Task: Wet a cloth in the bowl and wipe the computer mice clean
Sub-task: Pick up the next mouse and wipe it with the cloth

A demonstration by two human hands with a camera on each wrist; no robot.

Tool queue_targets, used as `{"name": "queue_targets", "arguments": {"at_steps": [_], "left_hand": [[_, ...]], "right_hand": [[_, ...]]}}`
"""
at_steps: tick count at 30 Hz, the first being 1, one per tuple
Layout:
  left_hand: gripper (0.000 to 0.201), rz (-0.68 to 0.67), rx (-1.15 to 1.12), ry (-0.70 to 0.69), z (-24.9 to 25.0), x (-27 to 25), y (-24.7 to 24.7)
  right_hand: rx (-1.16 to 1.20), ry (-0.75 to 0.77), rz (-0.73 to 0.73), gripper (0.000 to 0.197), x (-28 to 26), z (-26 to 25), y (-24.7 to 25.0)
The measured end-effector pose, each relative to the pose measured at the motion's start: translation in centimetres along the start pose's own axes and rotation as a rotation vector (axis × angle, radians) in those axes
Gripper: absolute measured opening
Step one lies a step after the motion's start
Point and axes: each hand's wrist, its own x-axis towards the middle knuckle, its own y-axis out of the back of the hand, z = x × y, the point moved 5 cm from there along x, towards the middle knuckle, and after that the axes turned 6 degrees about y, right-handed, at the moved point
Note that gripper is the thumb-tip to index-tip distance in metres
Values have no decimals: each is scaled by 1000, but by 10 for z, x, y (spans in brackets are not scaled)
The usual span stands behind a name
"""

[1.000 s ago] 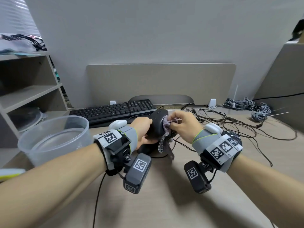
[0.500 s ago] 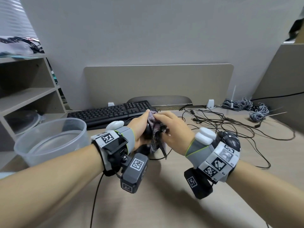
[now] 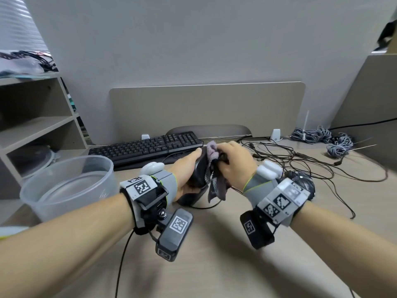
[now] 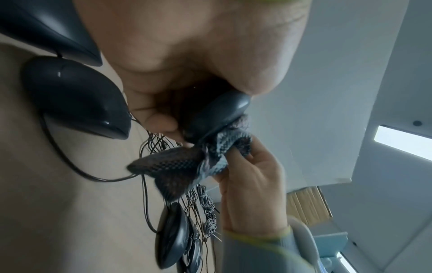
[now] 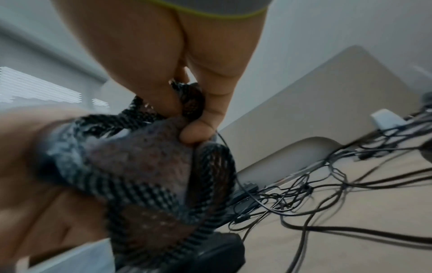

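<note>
My left hand (image 3: 189,168) grips a black wired mouse (image 3: 200,173) tilted up off the desk, fingers curled round its body (image 4: 219,114). My right hand (image 3: 232,162) pinches a grey-and-purple checked cloth (image 3: 214,168) and presses it against the mouse's top; the cloth's loose end (image 4: 173,170) hangs down. In the right wrist view the cloth (image 5: 149,166) is bunched between thumb and fingers. A second black mouse (image 4: 74,96) lies on the desk under my left hand. The clear plastic bowl (image 3: 66,186) with water stands at the left.
A black keyboard (image 3: 148,147) lies behind the hands. Tangled black cables (image 3: 300,164) and grey cord bundles (image 3: 322,136) cover the right of the desk. Another dark mouse (image 4: 173,232) lies near my right wrist. Shelves (image 3: 32,125) stand at the left.
My right hand slid the cloth from the mouse's side up and leftward over its top. The left hand keeps holding the mouse, tipped a little more upright.
</note>
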Motion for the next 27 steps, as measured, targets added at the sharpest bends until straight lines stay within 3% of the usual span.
{"name": "queue_targets", "arguments": {"at_steps": [2, 7, 9, 11, 14, 19, 23, 27], "left_hand": [[50, -10, -8, -7, 1, 0, 0], [50, -17, -61, -6, 5, 0, 1], [46, -17, -75, -1, 3, 1, 0], [43, -17, -94, 4, 1, 2, -1], [40, -40, -145, 10, 0, 4, -1], [39, -36, -137, 26, -3, 3, 0], [41, -28, -102, -6, 1, 2, -2], [51, 7, -110, -4, 9, -1, -1]], "right_hand": [[-64, -60, -12, 32, 6, 5, 5], [-54, 63, -78, 22, -5, -19, -8], [-69, 0, -69, 18, 0, -7, -7], [-88, -32, -79, 21, -2, -7, -10], [-68, 49, -115, 26, -9, -21, -19], [-97, -73, -136, 18, -8, 2, -17], [-4, 32, -56, 40, -1, -15, -12], [-67, -39, -118, 29, -11, -7, -15]]}}
